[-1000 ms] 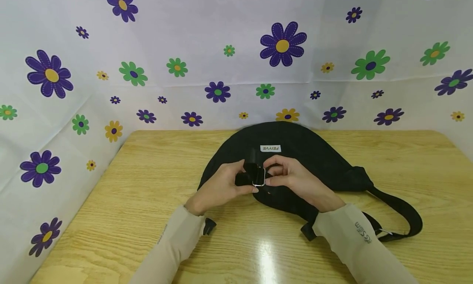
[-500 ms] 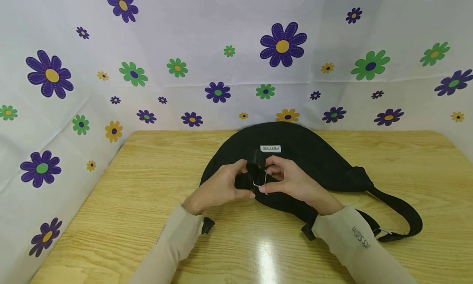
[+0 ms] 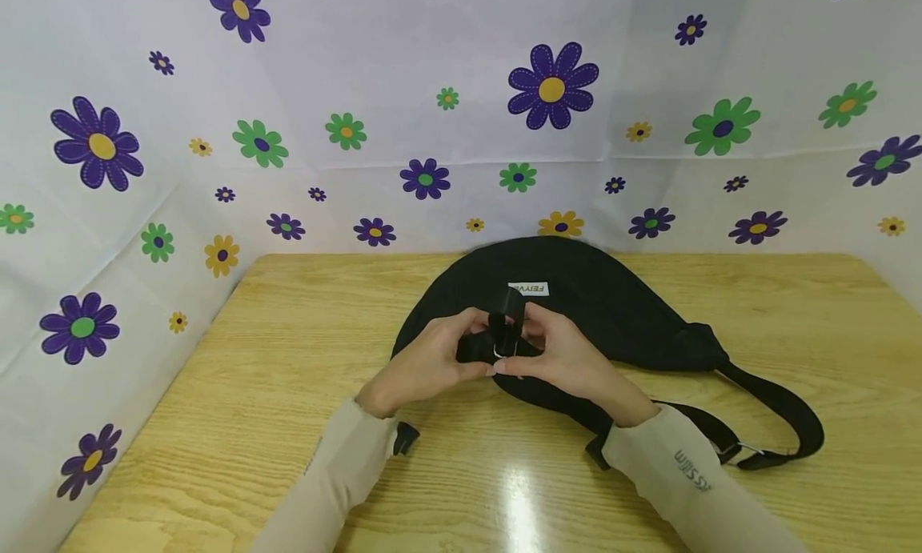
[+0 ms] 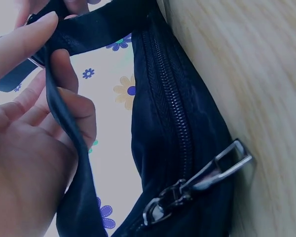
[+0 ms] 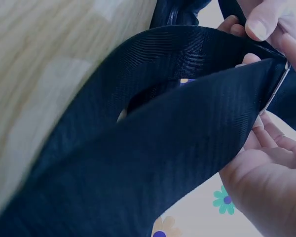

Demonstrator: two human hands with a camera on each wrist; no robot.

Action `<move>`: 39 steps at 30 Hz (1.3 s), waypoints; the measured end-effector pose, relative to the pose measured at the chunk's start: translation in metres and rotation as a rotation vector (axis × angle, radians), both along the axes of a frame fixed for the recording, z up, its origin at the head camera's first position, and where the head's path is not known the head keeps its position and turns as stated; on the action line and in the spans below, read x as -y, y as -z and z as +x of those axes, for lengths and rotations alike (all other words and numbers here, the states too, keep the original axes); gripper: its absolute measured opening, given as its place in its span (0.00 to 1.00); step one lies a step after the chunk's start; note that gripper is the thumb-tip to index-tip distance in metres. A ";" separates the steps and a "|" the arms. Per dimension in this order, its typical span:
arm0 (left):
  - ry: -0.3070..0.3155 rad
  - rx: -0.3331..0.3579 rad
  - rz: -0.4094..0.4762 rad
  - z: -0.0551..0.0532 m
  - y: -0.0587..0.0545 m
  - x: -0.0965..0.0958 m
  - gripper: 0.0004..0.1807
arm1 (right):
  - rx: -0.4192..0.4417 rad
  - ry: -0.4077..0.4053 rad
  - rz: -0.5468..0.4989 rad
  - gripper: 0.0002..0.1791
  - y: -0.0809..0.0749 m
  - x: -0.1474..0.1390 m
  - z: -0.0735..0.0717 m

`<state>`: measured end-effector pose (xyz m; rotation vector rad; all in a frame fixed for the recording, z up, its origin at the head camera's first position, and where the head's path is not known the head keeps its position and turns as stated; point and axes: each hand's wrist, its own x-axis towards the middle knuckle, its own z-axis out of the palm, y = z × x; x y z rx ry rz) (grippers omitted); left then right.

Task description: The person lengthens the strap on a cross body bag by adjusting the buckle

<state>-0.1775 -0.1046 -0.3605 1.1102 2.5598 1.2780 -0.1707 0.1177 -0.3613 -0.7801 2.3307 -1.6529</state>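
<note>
A black sling bag (image 3: 569, 273) lies on the table, its white label partly covered by a raised loop of its strap (image 3: 512, 305). My left hand (image 3: 425, 365) grips the strap, which runs across its fingers in the left wrist view. Just opposite, my right hand (image 3: 576, 365) pinches the strap at a silver metal slide buckle (image 5: 276, 91), its thumb low at the frame and its fingers behind. Both thumb tips nearly meet under the buckle. The webbing doubles back through the buckle in the right wrist view.
At the right, the bag's other strap (image 3: 803, 417) curves over the table (image 3: 252, 425), with a second metal slider (image 3: 751, 449). A zipper (image 4: 170, 98) with a metal pull (image 4: 222, 168) runs along the bag. Behind stands a flower-print cloth (image 3: 324, 73).
My right hand has moved slightly left, its thumb shifting from the buckle's right side to beneath it. The upright strap loop has shifted right and now covers part of the label.
</note>
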 end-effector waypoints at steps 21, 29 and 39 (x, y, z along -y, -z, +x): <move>-0.011 0.084 -0.085 0.003 0.003 0.020 0.25 | -0.086 -0.033 0.222 0.26 -0.002 -0.025 0.000; -0.001 0.054 -0.133 0.008 0.003 0.038 0.22 | -0.140 -0.074 0.268 0.22 -0.003 -0.047 0.007; -0.043 0.017 -0.177 0.014 0.005 0.059 0.19 | -0.290 -0.094 0.315 0.21 0.001 -0.070 0.010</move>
